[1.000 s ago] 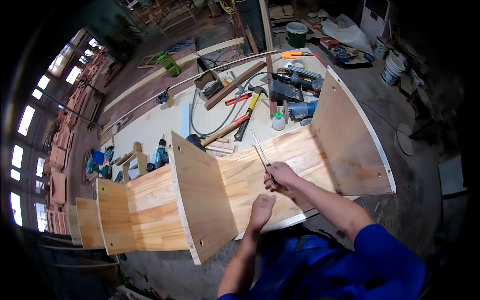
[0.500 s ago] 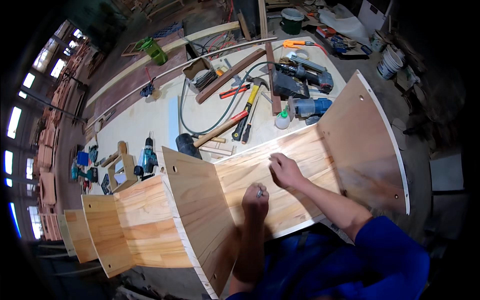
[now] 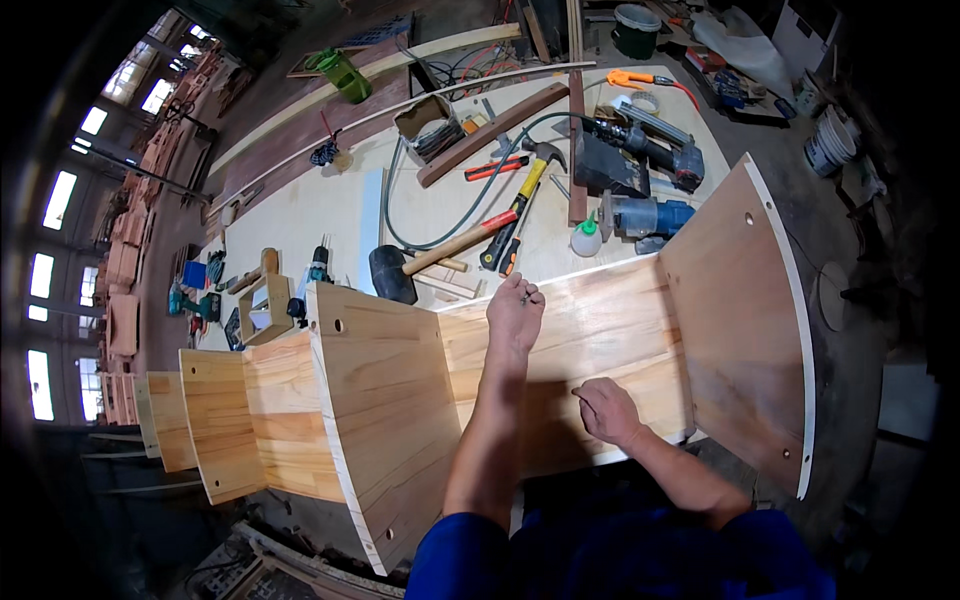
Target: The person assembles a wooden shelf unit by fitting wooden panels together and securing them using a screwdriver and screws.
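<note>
Left hand (image 3: 515, 312) of mine is stretched out to the top edge of the long back board (image 3: 600, 345), fingers pinched together on something small and dark, a screw or a pin as far as I can tell. My right hand (image 3: 607, 410) lies lower on the same board, fingers curled down against the wood and holding nothing that I can make out.

From the head view, the shelf unit lies on its back in front of me. One upright divider (image 3: 385, 420) stands joined to the back board on my left, and a wide end panel (image 3: 740, 320) stands at the right, both with holes already drilled near their corners. More compartments run off to the left, so I judge the carcass largely put together; what seems left is fixing along the edge where my left hand is.

Beyond the unit the tabletop (image 3: 300, 215) is pale and crowded: a black rubber mallet (image 3: 395, 272), a claw hammer (image 3: 525, 185), a small glue bottle (image 3: 586, 238), a blue power tool (image 3: 650, 215), a nail gun (image 3: 650, 150) with its hose, and a cordless drill (image 3: 318, 268).

Around it is a dim workshop, with bright windows (image 3: 60, 200) down the left side and a white bucket (image 3: 828, 145) on the floor at right.
</note>
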Action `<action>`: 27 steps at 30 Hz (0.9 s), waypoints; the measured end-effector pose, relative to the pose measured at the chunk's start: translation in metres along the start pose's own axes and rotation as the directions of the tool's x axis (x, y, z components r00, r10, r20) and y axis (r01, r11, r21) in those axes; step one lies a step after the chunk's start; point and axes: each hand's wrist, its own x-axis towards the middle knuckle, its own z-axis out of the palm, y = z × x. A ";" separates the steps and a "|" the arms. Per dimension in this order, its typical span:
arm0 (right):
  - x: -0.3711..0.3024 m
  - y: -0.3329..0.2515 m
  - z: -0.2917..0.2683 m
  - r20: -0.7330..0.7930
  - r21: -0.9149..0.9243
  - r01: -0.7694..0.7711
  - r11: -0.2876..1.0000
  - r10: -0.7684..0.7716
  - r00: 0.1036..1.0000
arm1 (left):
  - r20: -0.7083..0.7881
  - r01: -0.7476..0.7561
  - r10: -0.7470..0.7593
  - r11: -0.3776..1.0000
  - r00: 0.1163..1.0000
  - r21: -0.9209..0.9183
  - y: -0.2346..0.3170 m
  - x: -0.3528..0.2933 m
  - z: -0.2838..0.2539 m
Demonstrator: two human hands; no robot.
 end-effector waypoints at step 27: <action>-0.010 -0.193 -0.324 -0.317 -0.260 -0.300 0.918 0.213 0.924 | -0.189 0.111 -0.075 0.976 0.979 0.188 -0.084 -0.290 -0.151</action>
